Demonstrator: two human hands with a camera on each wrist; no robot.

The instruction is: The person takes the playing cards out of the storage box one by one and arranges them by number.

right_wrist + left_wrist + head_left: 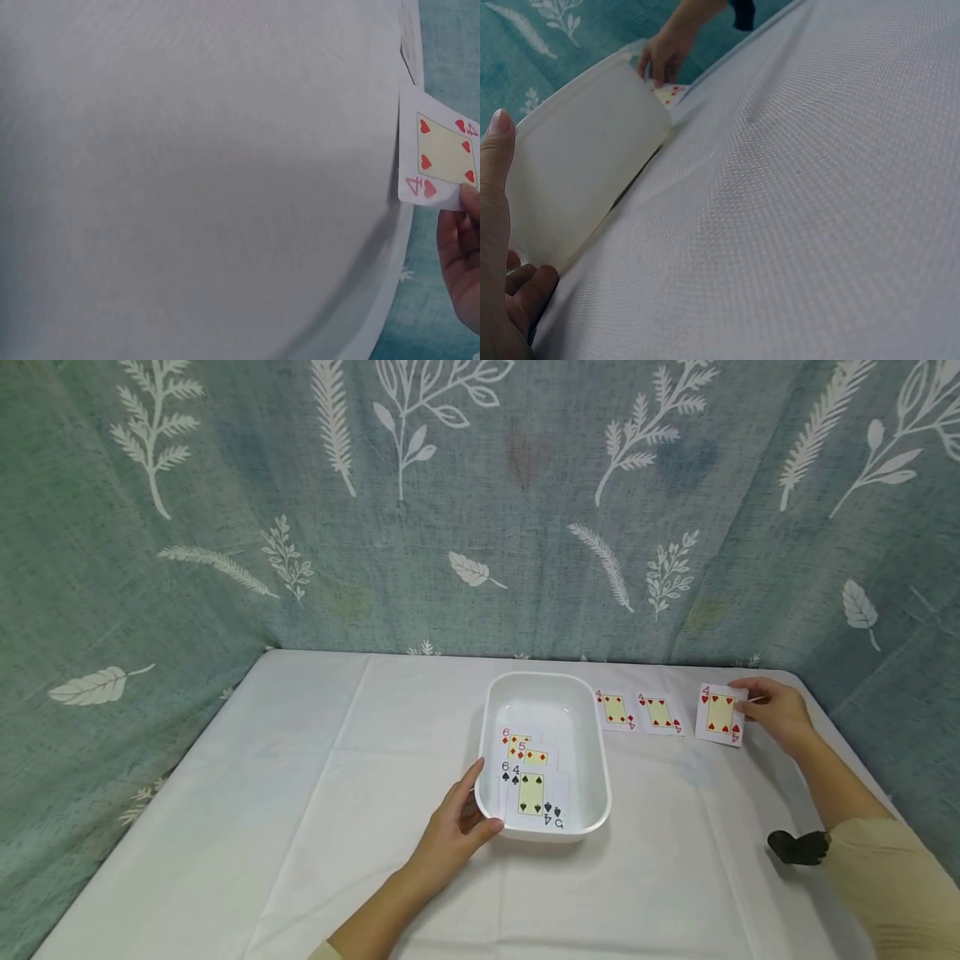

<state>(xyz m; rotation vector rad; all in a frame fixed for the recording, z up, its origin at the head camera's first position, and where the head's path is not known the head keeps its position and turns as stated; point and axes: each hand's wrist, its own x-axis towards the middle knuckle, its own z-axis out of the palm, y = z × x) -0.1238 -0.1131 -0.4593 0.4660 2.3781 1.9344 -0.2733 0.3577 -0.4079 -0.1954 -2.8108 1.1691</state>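
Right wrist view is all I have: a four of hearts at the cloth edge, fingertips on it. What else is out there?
Observer: Two more red fours lie in a row to the left of that four of hearts.
Operator: Left hand?
Observer: The left hand rests against the near left corner of a white tray, thumb on its rim.
Operator: Tray empty?
Observer: No. Several cards lie overlapped in it, a black four on top.
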